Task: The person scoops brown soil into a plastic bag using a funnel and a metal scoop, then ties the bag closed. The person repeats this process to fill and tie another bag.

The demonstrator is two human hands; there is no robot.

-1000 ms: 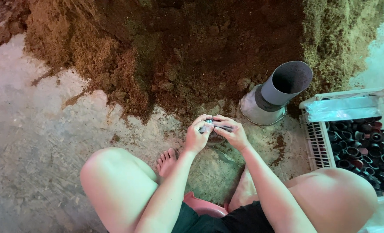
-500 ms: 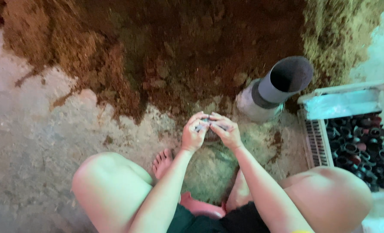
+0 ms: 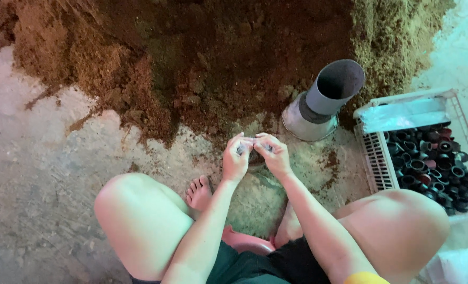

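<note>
My left hand and my right hand are held together just in front of my knees, above the concrete floor. Between their fingertips they pinch a small clear plastic bag with something dark inside; its exact shape is hidden by the fingers. A big mound of brown soil lies right beyond the hands. A grey tube set in a metal funnel-like base stands tilted at the foot of the mound, to the right of my hands.
A white plastic crate at the right holds several small black and red rings. My bare knees and one foot frame the hands. I sit on a low pink stool. Bare concrete floor spreads to the left.
The view has shifted slightly; my hands stay together on the small bag, with only small finger movements. The tube and the crate have not moved.
</note>
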